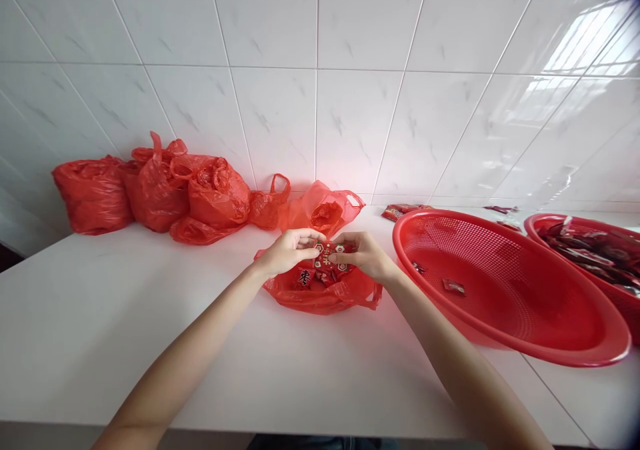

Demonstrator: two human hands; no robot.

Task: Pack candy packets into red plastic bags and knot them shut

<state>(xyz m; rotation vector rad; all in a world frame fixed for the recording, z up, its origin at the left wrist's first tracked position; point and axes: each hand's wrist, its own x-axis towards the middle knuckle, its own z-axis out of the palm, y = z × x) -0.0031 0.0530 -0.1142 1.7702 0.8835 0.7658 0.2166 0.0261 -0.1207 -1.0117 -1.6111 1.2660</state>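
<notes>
Both of my hands pinch a red printed packet (329, 255) with pale flower shapes and gold characters. My left hand (291, 253) grips its left side, and my right hand (365, 257) has its right side between thumb and fingers. Right below the packet, a red plastic bag (320, 301) lies spread on the counter with its mouth open. Inside it are several small red wrapped packets (306, 278), one showing a dark character on its wrapper. My hands partly cover the bag's far side.
Full red plastic bags (165, 193) stand along the tiled wall at left, with a looser bag (327, 210) behind my hands. At right, a large red perforated basket (500, 290) holds a few packets; a second basket (595, 253) beside it holds many. Loose packets (403, 211) lie behind them.
</notes>
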